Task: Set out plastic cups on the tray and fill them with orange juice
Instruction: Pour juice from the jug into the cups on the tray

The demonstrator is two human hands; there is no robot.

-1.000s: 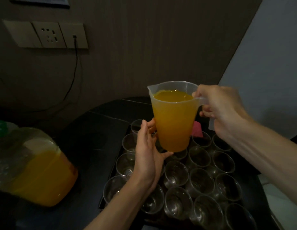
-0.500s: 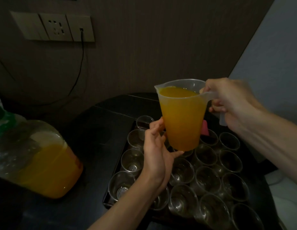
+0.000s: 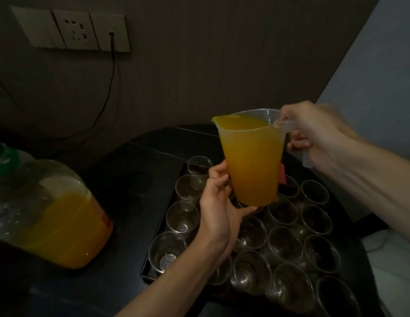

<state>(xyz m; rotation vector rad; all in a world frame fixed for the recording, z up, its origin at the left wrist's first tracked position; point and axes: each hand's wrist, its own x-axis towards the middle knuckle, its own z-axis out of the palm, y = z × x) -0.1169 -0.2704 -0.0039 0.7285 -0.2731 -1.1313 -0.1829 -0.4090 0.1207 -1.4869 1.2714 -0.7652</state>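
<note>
Tilted further over the tray (image 3: 147,275), the jug (image 3: 252,165) looks heavy: right hand (image 3: 318,133) grips its handle, left hand (image 3: 216,209) cups its base.

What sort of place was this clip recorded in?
Probably a dimly lit room in a home or small office. A dark table stands by a wall with a socket panel, and it bears a tray of plastic cups and a large juice bottle.

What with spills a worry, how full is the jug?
Nearly full: juice reaches the spout of the jug, tilted in the right hand.
</note>
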